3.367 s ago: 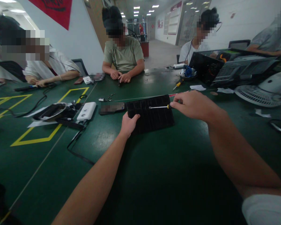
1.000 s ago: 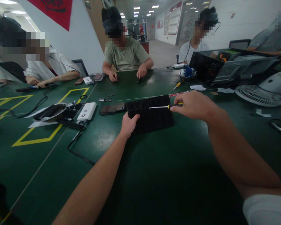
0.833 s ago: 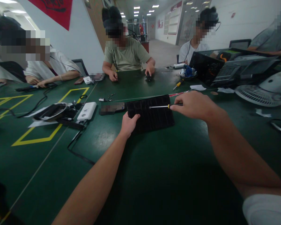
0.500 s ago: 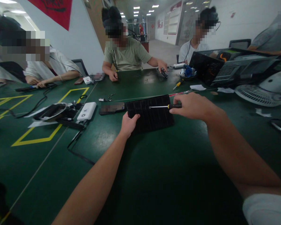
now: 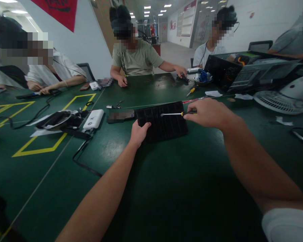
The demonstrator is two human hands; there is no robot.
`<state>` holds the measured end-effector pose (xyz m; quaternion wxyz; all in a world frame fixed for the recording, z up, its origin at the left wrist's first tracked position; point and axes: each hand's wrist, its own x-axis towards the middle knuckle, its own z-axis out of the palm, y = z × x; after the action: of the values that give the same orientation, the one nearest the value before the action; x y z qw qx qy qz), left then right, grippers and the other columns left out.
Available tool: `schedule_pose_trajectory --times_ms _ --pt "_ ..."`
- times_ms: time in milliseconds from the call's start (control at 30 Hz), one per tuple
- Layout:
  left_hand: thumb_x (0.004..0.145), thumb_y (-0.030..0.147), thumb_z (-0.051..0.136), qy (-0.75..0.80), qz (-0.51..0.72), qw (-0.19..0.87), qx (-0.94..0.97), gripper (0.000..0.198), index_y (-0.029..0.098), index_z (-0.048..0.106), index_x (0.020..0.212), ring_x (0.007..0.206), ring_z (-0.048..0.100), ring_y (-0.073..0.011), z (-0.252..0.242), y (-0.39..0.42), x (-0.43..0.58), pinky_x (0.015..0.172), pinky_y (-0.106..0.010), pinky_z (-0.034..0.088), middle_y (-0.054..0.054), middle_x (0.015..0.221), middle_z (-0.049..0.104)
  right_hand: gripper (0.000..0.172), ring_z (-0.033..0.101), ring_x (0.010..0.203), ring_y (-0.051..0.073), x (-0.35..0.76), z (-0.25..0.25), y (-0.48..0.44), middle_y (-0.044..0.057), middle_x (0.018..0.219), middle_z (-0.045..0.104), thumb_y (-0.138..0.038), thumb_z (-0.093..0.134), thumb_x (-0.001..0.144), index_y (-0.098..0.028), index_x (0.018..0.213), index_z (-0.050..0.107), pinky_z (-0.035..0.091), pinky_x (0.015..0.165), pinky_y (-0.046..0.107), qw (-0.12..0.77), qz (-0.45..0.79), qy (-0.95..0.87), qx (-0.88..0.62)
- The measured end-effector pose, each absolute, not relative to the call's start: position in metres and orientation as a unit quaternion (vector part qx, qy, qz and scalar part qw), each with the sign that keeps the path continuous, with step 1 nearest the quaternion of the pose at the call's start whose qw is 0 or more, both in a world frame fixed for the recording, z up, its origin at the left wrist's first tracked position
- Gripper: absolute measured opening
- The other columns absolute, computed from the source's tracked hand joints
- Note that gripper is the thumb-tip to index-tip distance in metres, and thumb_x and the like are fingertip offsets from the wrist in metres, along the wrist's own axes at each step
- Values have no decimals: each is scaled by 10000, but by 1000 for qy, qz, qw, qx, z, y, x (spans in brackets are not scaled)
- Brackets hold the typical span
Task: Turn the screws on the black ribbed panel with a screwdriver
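A flat black panel (image 5: 166, 129) with ridges is held tilted above the green table (image 5: 154, 185). My left hand (image 5: 138, 132) grips its left lower edge, thumb on top and the other fingers hidden underneath. In my right hand (image 5: 204, 112) is a screwdriver (image 5: 173, 114) with a black and yellow handle. Its metal shaft points left across the panel, the tip over the panel's upper middle. I cannot tell whether the tip touches the surface.
Left of the panel lie a dark phone-like object (image 5: 121, 116), a metal bit (image 5: 113, 107) and a white power bank (image 5: 93, 119) with a cable. Beyond is another screwdriver (image 5: 192, 90). A computer case (image 5: 252, 72) and a white fan (image 5: 280, 99) stand right. Co-workers sit opposite.
My hands, the panel and the screwdriver have hardly moved. Across the table, a co-worker's hand has shifted right with a small dark object.
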<state>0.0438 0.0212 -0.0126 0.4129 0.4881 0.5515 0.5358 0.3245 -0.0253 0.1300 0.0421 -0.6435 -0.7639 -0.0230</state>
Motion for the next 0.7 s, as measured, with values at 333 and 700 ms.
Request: schedule_pose_trajectory --times_ms 333,700 --pt "737 277 812 549 537 415 488 309 185 759 1027 1024 770 -308 -14 22 43 1014 -503 615 -110 1057 808 424 722 992 356 323 132 -27 146 1078 803 -581 568 983 -251 1106 804 481 751 445 41 -13 -757 -652" --pt "742 271 805 553 535 409 490 291 184 760 1016 1004 770 -300 -16 24 43 1007 -485 619 -93 1030 811 273 700 973 332 326 130 -25 109 1054 789 -486 670 926 -264 1067 744 420 714 400 42 -16 -760 -649"
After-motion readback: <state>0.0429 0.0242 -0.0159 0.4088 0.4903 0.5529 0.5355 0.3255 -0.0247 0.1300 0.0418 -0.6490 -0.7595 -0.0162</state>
